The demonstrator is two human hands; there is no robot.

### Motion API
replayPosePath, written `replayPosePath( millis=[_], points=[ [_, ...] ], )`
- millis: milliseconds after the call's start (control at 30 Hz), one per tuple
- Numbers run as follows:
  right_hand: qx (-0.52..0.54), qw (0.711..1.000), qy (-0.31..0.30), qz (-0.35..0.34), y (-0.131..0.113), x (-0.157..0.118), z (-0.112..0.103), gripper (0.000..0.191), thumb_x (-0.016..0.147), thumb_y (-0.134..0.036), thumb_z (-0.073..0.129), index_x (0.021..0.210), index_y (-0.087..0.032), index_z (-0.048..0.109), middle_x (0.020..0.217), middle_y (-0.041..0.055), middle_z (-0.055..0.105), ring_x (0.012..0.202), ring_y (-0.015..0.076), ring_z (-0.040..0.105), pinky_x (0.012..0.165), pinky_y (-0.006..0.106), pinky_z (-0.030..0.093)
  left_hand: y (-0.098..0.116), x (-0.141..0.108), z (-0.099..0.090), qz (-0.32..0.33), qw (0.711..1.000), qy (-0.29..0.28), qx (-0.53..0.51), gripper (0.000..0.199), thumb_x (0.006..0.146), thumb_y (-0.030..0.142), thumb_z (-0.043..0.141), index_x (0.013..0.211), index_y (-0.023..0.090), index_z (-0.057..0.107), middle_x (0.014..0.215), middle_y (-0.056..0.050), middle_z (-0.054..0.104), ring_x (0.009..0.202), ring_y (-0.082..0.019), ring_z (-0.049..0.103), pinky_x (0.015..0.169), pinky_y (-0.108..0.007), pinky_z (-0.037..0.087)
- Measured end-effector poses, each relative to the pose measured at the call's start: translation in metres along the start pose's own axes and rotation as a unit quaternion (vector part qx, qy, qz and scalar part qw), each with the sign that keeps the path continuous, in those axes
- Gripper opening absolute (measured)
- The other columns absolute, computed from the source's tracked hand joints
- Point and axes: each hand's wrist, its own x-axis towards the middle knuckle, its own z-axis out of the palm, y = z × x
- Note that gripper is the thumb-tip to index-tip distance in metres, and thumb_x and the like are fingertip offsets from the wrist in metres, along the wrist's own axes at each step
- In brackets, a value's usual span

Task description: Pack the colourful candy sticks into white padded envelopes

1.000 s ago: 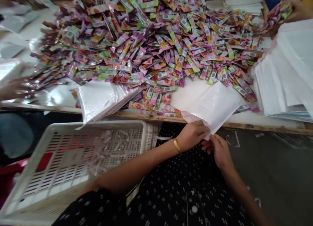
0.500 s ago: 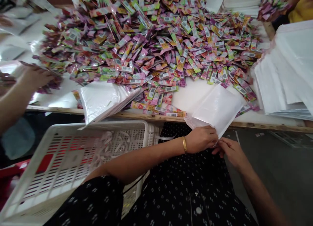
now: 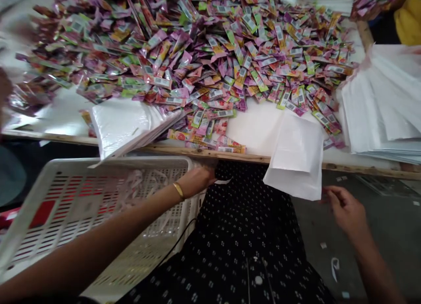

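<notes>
A white padded envelope lies over the table's front edge, its lower end hanging towards me. At its lower right corner is my right hand, with thumb and forefinger pinched at the corner; the fingertips are slightly blurred. My left hand, with a gold bracelet on the wrist, is closed above the right rim of the white crate. A thin white strip shows beside its fingertips; what the fingers hold is too small to tell.
Colourful small packets form a wide heap across the table. White envelopes are stacked at the front left, with a larger stack on the right. The wooden table edge runs before me. Another person's yellow clothing shows at the top right.
My left hand has left the envelope and moved left to the crate's rim. My right hand has shifted right. The envelope now hangs lower, turned more upright. The view has shifted slightly.
</notes>
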Motion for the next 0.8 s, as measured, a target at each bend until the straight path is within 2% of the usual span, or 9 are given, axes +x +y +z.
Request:
replayPosePath(
  millis=[100,167,233,333,433,500,633,700,800],
  points=[
    [-0.164,0.953,0.168,-0.190,0.002,0.009,0.006,0.050,0.088,-0.043,0.058,0.127,-0.011,0.058,0.117,0.0176,0.068,0.099,0.0252,0.069,0.085,0.036,0.056,0.028,0.030,-0.016,0.062,0.978,0.198,0.021,0.025,0.098,0.030,0.049,0.098,0.014,0.069,0.093,-0.009,0.065,0.082,-0.017,0.063,0.077,-0.029,0.054],
    [-0.236,0.891,0.183,-0.341,-0.004,0.025,0.009,0.060,0.091,-0.036,0.056,0.142,-0.007,0.045,0.136,0.0224,0.057,0.128,0.0300,0.055,0.104,0.044,0.047,0.048,0.063,-0.034,0.142,0.951,0.275,0.012,0.035,0.096,0.029,0.054,0.128,0.019,0.059,0.125,-0.015,0.059,0.112,-0.024,0.060,0.095,-0.039,0.053],
    [-0.258,0.844,0.139,-0.450,-0.013,0.045,0.011,0.055,0.097,-0.026,0.047,0.148,-0.009,0.039,0.144,0.0202,0.050,0.141,0.0279,0.042,0.114,0.047,0.038,0.065,0.100,-0.049,0.243,0.933,0.264,-0.005,0.053,0.092,0.027,0.059,0.144,0.022,0.046,0.148,-0.017,0.043,0.139,-0.031,0.041,0.110,-0.049,0.043],
    [-0.249,0.821,0.030,-0.513,-0.021,0.070,0.014,0.048,0.099,-0.014,0.038,0.146,-0.021,0.046,0.144,0.0095,0.053,0.142,0.0207,0.041,0.120,0.045,0.031,0.083,0.142,-0.058,0.359,0.919,0.159,-0.039,0.050,0.095,0.019,0.050,0.145,0.021,0.047,0.155,-0.013,0.040,0.150,-0.025,0.026,0.122,-0.049,0.029],
    [-0.225,0.801,-0.067,-0.550,-0.018,0.080,0.015,0.045,0.099,-0.015,0.039,0.142,-0.027,0.051,0.140,0.0039,0.057,0.139,0.0178,0.045,0.119,0.043,0.032,0.082,0.151,-0.050,0.407,0.906,0.085,-0.086,0.047,0.097,0.013,0.037,0.141,0.016,0.051,0.150,-0.014,0.048,0.147,-0.019,0.033,0.123,-0.043,0.031],
    [-0.215,0.787,-0.082,-0.572,-0.013,0.080,0.015,0.047,0.099,-0.013,0.038,0.143,-0.026,0.049,0.141,0.0037,0.057,0.140,0.0168,0.044,0.120,0.043,0.029,0.075,0.146,-0.041,0.413,0.899,0.081,-0.123,0.046,0.097,0.014,0.036,0.139,0.013,0.054,0.149,-0.016,0.049,0.148,-0.020,0.032,0.121,-0.043,0.033],
    [-0.176,0.820,-0.066,-0.541,-0.008,0.071,0.019,0.045,0.100,-0.020,0.040,0.144,-0.025,0.048,0.138,0.0041,0.059,0.139,0.0191,0.045,0.124,0.050,0.010,0.072,0.136,-0.031,0.358,0.905,0.108,-0.202,0.035,0.098,0.023,0.046,0.127,0.016,0.063,0.139,-0.014,0.059,0.141,-0.020,0.043,0.121,-0.046,0.031],
    [-0.121,0.871,-0.029,-0.476,-0.009,0.062,0.028,0.038,0.100,-0.026,0.043,0.136,-0.025,0.055,0.129,0.0045,0.065,0.130,0.0206,0.053,0.123,0.052,0.009,0.080,0.137,-0.032,0.261,0.927,0.126,-0.237,0.028,0.097,0.030,0.052,0.118,0.019,0.066,0.128,-0.010,0.067,0.130,-0.019,0.055,0.118,-0.046,0.032],
    [-0.044,0.935,0.099,-0.338,-0.014,0.048,0.050,0.028,0.099,-0.028,0.044,0.112,-0.021,0.067,0.109,0.0079,0.070,0.112,0.0221,0.060,0.115,0.049,0.025,0.095,0.143,-0.035,0.063,0.955,0.151,-0.248,0.028,0.096,0.039,0.053,0.100,0.015,0.066,0.107,-0.009,0.070,0.106,-0.019,0.061,0.103,-0.041,0.045]
  ],
)
